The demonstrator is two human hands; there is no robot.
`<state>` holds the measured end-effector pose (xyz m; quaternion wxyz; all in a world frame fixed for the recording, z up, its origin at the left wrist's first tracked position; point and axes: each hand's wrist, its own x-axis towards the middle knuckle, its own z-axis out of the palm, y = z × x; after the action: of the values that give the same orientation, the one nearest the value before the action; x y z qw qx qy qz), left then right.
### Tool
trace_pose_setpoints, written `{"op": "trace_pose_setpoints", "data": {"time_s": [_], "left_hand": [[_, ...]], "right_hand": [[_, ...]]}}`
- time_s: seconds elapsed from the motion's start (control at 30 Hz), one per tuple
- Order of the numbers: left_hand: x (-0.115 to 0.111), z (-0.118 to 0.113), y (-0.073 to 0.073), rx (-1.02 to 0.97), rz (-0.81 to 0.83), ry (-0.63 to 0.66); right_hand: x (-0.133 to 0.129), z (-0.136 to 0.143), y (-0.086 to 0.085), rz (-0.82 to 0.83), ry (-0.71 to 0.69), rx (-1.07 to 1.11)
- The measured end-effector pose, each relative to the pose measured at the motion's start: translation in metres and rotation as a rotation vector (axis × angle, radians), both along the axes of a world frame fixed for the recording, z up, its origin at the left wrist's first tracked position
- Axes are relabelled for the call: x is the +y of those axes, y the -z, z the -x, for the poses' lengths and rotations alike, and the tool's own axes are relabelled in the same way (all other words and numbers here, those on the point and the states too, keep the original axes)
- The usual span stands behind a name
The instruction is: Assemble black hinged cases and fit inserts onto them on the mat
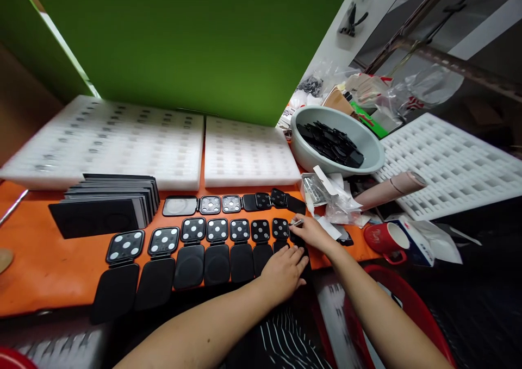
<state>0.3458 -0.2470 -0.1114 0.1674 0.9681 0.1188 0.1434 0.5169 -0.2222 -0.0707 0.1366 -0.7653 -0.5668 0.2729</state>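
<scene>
Black hinged pads lie unfolded in a row along the front of the orange table [65,271]; their upper halves, such as one at the left [125,246], carry white dots. My left hand [284,271] rests palm down, fingers spread, over the lower halves at the row's right end. Just above it, my right hand [306,231] pinches a small metallic tool [297,223] beside the rightmost dotted pad [280,228]. A second row behind holds more pads, one with a pale grey face [179,206] and others dotted [231,204].
Black panels [95,217] stand stacked at the left. Behind are white foam trays [250,154]. A grey basin [369,141] of black parts, an opened small box [313,189], a rolled pinkish tube [387,189] and a red mug [383,237] are at the right.
</scene>
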Motion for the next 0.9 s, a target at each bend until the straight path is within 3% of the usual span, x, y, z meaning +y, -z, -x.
{"op": "trace_pose_setpoints", "data": {"time_s": [0.53,0.7,0.9], "left_hand": [[-0.001,0.000,0.001,0.003,0.011,0.014],[-0.001,-0.001,0.004,-0.020,-0.002,-0.001],[-0.001,0.000,0.002,-0.032,0.014,-0.019]], "right_hand": [[0.014,-0.004,-0.007,0.155,0.016,0.187],[0.004,-0.003,-0.016,0.235,-0.006,0.263],[-0.028,-0.002,-0.011,0.114,0.210,0.488]]}}
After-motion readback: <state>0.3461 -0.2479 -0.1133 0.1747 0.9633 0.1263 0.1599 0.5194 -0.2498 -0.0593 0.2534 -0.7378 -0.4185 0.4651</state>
